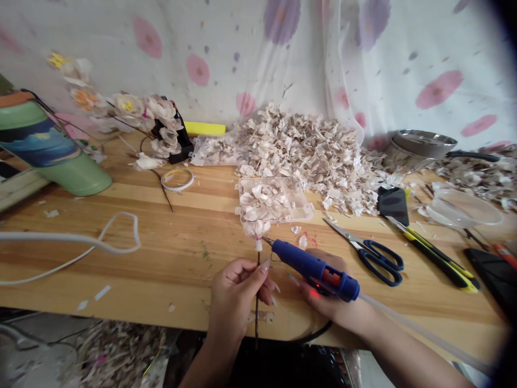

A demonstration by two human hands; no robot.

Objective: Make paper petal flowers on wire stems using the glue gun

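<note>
My left hand [238,288] pinches a thin dark stem [257,310] between thumb and fingers, holding it upright near the table's front edge. On top of the stem sits a small pale flower [257,230] with a white base. Wrapped round a blue hot glue gun [313,267], my right hand [329,293] points its nozzle leftward at the flower's base; whether the tip touches cannot be made out. A red light glows on the gun. Just behind the flower is a clear plastic box [302,207] with loose pale petals [269,200] in it.
A large heap of dried petals [299,151] lies at the back. To the right are scissors [369,253], a utility knife [436,256] and a metal pan [424,143]. Leftward lie a tape roll [177,179], finished flowers [149,110], a green tumbler [56,145] and a white cable [81,240].
</note>
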